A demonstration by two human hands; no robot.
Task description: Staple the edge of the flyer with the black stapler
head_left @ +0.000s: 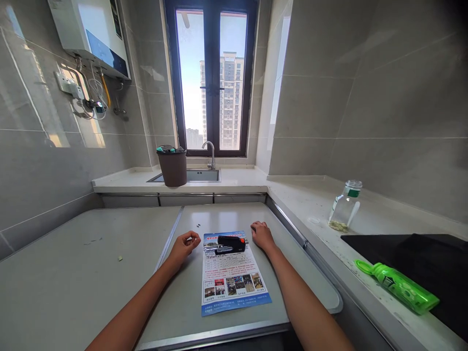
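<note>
A black stapler [231, 245] with a silver end pointing left and an orange-red spot lies near the top of a printed blue-and-white flyer [234, 273] on the table. My left hand [186, 244] rests just left of the flyer, its fingers curled in and no object showing in them. On the other side, my right hand [262, 234] lies loosely closed on the tabletop, to the right of the stapler. Neither hand touches the stapler. A few tiny dark bits [198, 225] lie beyond my left hand.
The folding table [124, 273] fills the foreground. On the right counter [303, 195] are a glass jar [342, 207], a green bottle [402, 285] and a black panel [413, 248]. At the back, a brown bin [173, 167] stands by the sink [203, 175].
</note>
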